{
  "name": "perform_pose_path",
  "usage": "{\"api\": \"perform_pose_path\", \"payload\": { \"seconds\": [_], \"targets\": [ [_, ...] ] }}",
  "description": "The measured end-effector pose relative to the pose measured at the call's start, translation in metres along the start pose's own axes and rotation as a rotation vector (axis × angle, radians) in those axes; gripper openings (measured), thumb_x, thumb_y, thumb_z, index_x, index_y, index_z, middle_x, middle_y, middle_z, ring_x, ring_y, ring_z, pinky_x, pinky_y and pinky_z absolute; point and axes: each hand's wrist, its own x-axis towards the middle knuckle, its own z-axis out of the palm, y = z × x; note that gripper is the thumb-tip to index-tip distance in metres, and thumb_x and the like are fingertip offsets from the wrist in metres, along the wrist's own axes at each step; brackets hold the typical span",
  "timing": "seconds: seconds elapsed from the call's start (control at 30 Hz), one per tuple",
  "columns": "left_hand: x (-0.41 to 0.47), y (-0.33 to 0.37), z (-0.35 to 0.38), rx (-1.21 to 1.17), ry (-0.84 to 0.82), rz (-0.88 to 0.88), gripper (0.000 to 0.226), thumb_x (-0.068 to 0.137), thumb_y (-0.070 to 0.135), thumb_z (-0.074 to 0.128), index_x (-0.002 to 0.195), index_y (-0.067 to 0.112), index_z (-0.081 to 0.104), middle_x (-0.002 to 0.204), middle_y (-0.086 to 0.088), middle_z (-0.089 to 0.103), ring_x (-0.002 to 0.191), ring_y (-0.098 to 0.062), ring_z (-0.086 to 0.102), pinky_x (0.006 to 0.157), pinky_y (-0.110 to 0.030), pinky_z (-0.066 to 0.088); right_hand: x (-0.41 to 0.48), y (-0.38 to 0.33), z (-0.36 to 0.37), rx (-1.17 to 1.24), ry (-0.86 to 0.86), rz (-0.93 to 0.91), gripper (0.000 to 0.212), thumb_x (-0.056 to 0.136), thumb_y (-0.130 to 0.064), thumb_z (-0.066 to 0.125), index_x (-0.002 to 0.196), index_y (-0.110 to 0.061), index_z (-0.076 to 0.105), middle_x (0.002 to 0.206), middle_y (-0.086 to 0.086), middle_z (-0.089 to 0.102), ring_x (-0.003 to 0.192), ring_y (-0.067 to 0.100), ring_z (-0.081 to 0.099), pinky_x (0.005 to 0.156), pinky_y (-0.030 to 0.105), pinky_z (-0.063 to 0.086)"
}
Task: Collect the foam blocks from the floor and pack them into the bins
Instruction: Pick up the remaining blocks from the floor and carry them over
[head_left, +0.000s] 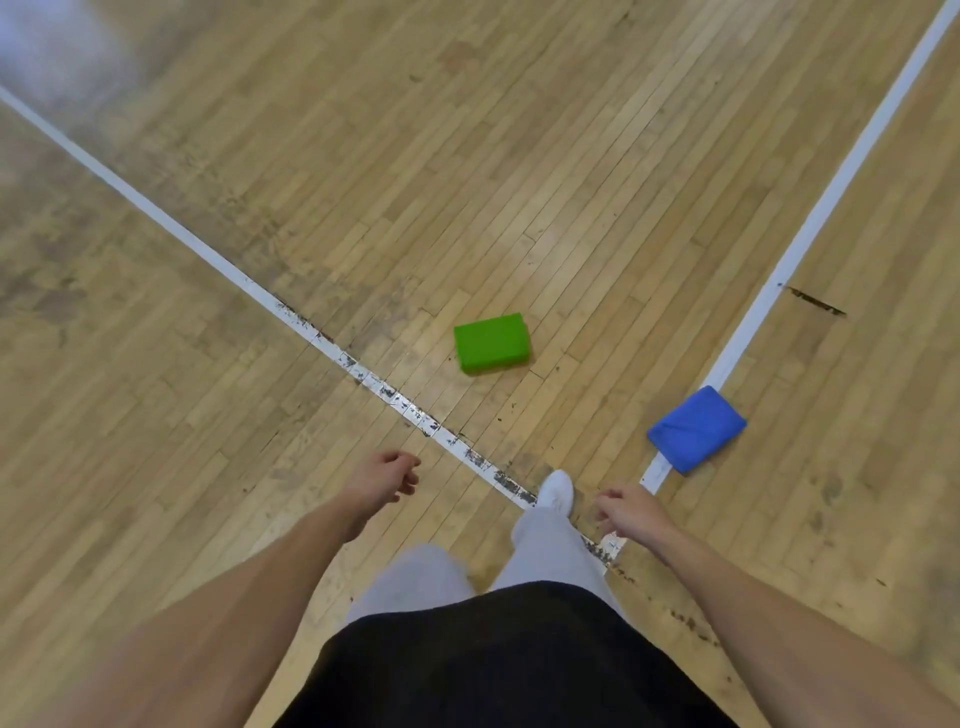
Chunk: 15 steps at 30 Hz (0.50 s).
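Left hand (387, 478): held out low over the floor, fingers loosely curled, nothing grasped. Right hand (626, 512): likewise extended, fingers relaxed and curled, nothing held.

Green foam block (491, 342): laid flat on the wooden floor (571, 182), ahead of both hands, between two white lines.

Blue foam block (696, 429): laid across the right white line (810, 223), beyond the right hand.

White shoe (556, 491): set by the worn left line (218, 262).

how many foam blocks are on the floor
2. The green block lies on the wood floor between the left white line and the right white line; the blue block lies across that right line, beyond the right hand. Others may lie outside the view.
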Motion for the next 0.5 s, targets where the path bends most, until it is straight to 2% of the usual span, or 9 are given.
{"api": "perform_pose_path", "payload": {
  "seconds": [0.1, 0.17, 0.23, 0.33, 0.5],
  "targets": [
    [0.039, 0.049, -0.006, 0.142, -0.067, 0.072, 0.022, 0.094, 0.014, 0.043, 0.099, 0.014, 0.064, 0.091, -0.007, 0.066, 0.078, -0.018, 0.060, 0.071, -0.027, 0.046, 0.026, -0.047, -0.023, -0.044, -0.010, -0.052, 0.016, 0.092, -0.019, 0.050, 0.096, -0.012, 0.063, 0.096, 0.004, 0.068, 0.075, 0.015, 0.065, 0.057, 0.022, 0.044],
    [0.072, 0.071, -0.008, 0.222, -0.087, 0.116, 0.022, 0.092, 0.014, 0.044, 0.098, 0.014, 0.066, 0.089, -0.006, 0.067, 0.080, -0.018, 0.061, 0.070, -0.027, 0.047, 0.050, -0.071, -0.028, -0.031, 0.006, -0.075, 0.014, 0.094, -0.022, 0.049, 0.098, -0.016, 0.061, 0.097, 0.003, 0.068, 0.084, 0.019, 0.067, 0.063, 0.025, 0.047],
    [0.112, 0.090, -0.004, 0.303, -0.109, 0.162, 0.022, 0.093, 0.016, 0.045, 0.099, 0.015, 0.066, 0.089, -0.004, 0.068, 0.085, -0.020, 0.063, 0.076, -0.031, 0.049, 0.081, -0.091, -0.024, 0.001, 0.031, -0.101, 0.016, 0.095, -0.023, 0.049, 0.101, -0.017, 0.062, 0.097, 0.003, 0.068, 0.090, 0.022, 0.067, 0.074, 0.032, 0.050],
    [0.189, 0.100, 0.015, 0.447, -0.152, 0.235, 0.022, 0.096, 0.016, 0.043, 0.104, 0.014, 0.064, 0.096, -0.005, 0.066, 0.090, -0.021, 0.062, 0.079, -0.031, 0.048, 0.139, -0.112, -0.008, 0.014, 0.056, -0.164, 0.022, 0.096, -0.027, 0.049, 0.110, -0.017, 0.062, 0.103, -0.004, 0.064, 0.093, 0.015, 0.062, 0.071, 0.025, 0.046],
    [0.342, 0.082, 0.056, 0.678, -0.192, 0.402, 0.026, 0.097, 0.015, 0.043, 0.115, 0.011, 0.062, 0.105, -0.005, 0.062, 0.083, -0.019, 0.059, 0.073, -0.027, 0.047, 0.279, -0.112, 0.032, -0.206, 0.109, -0.263, 0.025, 0.097, -0.030, 0.047, 0.114, -0.019, 0.061, 0.107, -0.005, 0.061, 0.095, 0.012, 0.056, 0.082, 0.027, 0.046]
  ]
}}
